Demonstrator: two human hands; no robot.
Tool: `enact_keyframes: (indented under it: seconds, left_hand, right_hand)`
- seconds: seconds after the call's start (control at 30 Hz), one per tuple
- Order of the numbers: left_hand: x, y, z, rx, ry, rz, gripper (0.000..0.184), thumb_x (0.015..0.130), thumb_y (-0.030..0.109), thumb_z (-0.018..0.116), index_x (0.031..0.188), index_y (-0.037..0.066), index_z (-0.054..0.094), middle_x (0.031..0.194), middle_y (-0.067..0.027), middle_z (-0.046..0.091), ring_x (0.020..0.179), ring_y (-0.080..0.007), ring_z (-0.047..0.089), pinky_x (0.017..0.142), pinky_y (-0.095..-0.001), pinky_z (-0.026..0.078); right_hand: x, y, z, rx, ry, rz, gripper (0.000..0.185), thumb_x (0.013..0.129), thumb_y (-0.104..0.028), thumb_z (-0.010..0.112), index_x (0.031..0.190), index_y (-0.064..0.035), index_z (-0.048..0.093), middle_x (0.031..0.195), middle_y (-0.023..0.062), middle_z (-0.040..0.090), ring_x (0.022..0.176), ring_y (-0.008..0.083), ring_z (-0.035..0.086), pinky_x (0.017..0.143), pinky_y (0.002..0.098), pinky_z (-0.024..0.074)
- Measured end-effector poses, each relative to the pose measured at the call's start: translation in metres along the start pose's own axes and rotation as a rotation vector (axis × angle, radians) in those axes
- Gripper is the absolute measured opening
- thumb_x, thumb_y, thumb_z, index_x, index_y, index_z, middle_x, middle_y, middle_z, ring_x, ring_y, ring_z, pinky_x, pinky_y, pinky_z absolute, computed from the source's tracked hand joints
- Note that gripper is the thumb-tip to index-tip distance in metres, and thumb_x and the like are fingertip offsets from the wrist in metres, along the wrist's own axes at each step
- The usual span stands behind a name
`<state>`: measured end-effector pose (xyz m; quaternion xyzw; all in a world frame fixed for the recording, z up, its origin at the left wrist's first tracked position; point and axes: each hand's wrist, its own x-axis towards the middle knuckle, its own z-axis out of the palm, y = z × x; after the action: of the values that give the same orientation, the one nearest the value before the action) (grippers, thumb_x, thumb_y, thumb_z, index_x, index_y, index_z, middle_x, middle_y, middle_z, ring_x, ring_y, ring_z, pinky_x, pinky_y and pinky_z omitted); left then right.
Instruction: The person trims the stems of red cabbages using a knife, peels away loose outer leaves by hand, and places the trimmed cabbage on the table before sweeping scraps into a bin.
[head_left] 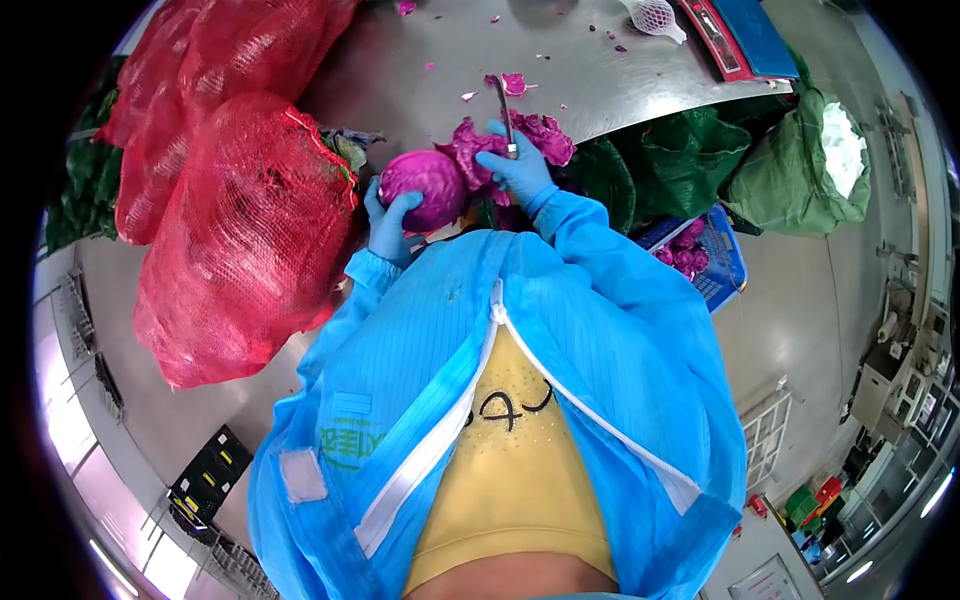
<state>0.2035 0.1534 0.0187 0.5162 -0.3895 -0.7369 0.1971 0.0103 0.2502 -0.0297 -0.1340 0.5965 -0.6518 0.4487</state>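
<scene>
A round purple cabbage (425,188) rests in my left hand (389,222), with the gloved fingers wrapped around its near left side. My right hand (524,174), also in a blue glove, grips a knife (504,108) whose narrow blade points away from me. Between the two hands, a loose purple leaf (467,150) stands right beside the cabbage. More torn cabbage leaves (545,137) lie just beyond my right hand. The knife's handle is mostly hidden by my fingers.
Full red mesh sacks (245,240) crowd the left side. On the metal table (400,75) are leaf scraps, a white foam net (655,18) and a red-and-blue object (740,40). Green sacks (690,155) and a blue basket (728,262) holding purple cabbages stand at right.
</scene>
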Motion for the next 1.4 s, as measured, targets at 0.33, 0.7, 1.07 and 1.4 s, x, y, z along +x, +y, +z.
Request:
enact_keyframes:
  seconds: [0.33,0.7,1.07,1.4]
  left_hand:
    - [0.029,-0.015,-0.029,-0.260,0.030,-0.337,0.111,0.064,0.040,0.082,0.144,0.016,0.009,0.140,-0.0177,0.033,0.120,-0.0404,0.045,0.091,-0.0650,0.041]
    - [0.035,0.007,0.027,-0.481,-0.492,-0.590,0.068,0.078,0.057,0.055,0.135,0.023,0.042,0.138,-0.0090,0.044,0.125,-0.0350,0.043,0.100,-0.0649,0.033]
    - [0.068,-0.016,0.034,-0.025,-0.682,-0.199,0.068,0.081,0.056,0.049,0.137,0.019,0.038,0.139,-0.0107,0.042,0.126,-0.0313,0.043,0.104,-0.0584,0.034]
    - [0.027,0.020,0.057,-0.421,-0.435,-0.622,0.070,0.081,0.059,0.043,0.139,0.019,0.037,0.141,-0.0130,0.040,0.129,-0.0359,0.039,0.102,-0.0620,0.033]
  right_hand:
    - [0.024,0.018,-0.015,-0.378,0.215,-0.220,0.049,0.067,-0.020,0.080,0.110,-0.0082,0.061,0.092,0.0079,0.066,0.078,0.0175,0.060,0.075,0.0313,0.0494]
    - [-0.003,-0.034,-0.102,-1.056,0.476,-0.135,0.068,0.071,-0.033,0.076,0.130,-0.0176,0.048,0.108,0.0181,0.061,0.097,0.0350,0.062,0.082,0.0404,0.0503]
    - [-0.018,-0.025,-0.023,-0.844,0.171,-0.459,0.066,0.074,-0.048,0.070,0.127,-0.0127,0.053,0.115,0.0139,0.055,0.101,0.0297,0.059,0.085,0.0373,0.0485]
    - [0.005,-0.032,-0.029,-1.202,0.106,-0.653,0.026,0.081,-0.026,0.066,0.103,-0.0134,0.065,0.085,0.0062,0.064,0.077,0.0235,0.064,0.063,0.0346,0.0509]
